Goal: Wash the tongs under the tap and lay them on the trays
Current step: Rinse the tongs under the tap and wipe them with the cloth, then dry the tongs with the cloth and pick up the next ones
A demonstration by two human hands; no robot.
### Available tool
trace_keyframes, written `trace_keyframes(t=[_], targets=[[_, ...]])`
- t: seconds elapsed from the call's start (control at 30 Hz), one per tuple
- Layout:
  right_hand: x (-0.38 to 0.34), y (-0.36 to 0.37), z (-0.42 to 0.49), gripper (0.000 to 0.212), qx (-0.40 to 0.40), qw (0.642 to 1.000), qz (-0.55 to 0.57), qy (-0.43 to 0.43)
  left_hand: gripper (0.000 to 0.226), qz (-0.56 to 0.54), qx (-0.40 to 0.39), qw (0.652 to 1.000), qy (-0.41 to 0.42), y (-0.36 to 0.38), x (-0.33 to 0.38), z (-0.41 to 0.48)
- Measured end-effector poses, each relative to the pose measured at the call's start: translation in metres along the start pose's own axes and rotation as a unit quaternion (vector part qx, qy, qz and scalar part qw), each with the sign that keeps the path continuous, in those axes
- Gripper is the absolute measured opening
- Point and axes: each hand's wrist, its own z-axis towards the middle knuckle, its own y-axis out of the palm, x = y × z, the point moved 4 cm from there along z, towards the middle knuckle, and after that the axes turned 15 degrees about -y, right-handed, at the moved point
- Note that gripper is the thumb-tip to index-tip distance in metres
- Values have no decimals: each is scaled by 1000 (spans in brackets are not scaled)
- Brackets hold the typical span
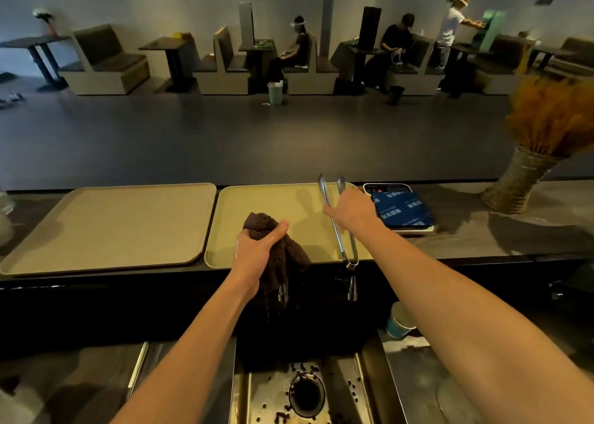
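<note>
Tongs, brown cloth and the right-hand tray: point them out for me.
tongs (337,230): head view, on the near arm's shaft.
brown cloth (291,253): head view, on the hanging folds.
right-hand tray (276,198): head view, on bare surface.

Metal, plastic, cloth and woven fibre at the counter

The tongs (337,224) are seen as polished metal, bright and smooth. The two trays (106,224) (273,202) appear as matt beige plastic (the surface looks finely grained). A dark brown cloth (279,250) of rough, looped terry is held. The sink (347,388) is made of brushed steel, and the tap spouts (352,288) are shiny chrome. The vase (520,186) is wrapped in coarse woven fibre.
</note>
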Motion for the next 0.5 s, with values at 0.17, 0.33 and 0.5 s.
trace_keyframes(t=[0.17, 0.33, 0.5], targets=[[-2, 10, 3, 46, 2, 1000, -8, 4, 37, -5, -2, 1000, -14, 1, -2, 5], [-16, 9, -16, 69, 94, 994, -54, -7, 38, -28, 4, 999, -22, -4, -4, 6], [-61, 7, -50, 55, 111, 985, 115, -68, 23, -54, 11, 998, -22, -16, 3, -10]])
